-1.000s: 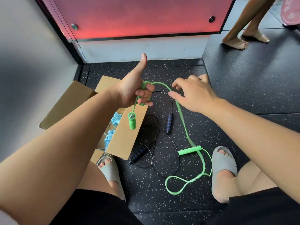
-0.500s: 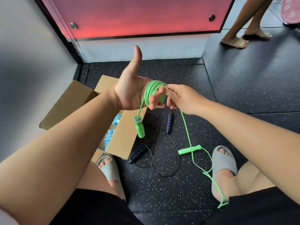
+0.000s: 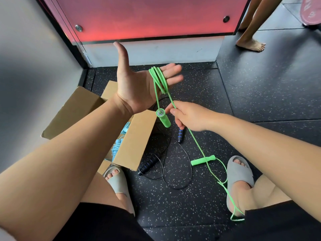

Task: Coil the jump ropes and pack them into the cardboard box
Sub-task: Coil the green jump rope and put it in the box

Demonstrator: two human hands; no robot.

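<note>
**Green rope part coiled, black rope not yet begun**

I have the left grip [image 3: 137,86] raised in the upper middle of the frame, palm toward me and fingers straight, spread rather than clenched. Several loops of the green jump rope [image 3: 159,80] hang round those fingers, and one green handle [image 3: 163,119] dangles just below the palm. The right grip [image 3: 189,117], at centre, pinches the same rope just under the loops. From there the rope runs to the lower right, past the second green handle [image 3: 202,160] lying on the floor [image 3: 260,101], and ends in slack by my right foot. I judge this coil only begun, with a good length left to wind.

The cardboard box [image 3: 133,141] sits open at centre left, flaps out. Inside is a pale blue jump rope [image 3: 117,146]. It looks already coiled, though a flap hides most of it. The black jump rope [image 3: 149,164] lies loose on the floor just beside the box, neither coiled nor packed.
</note>
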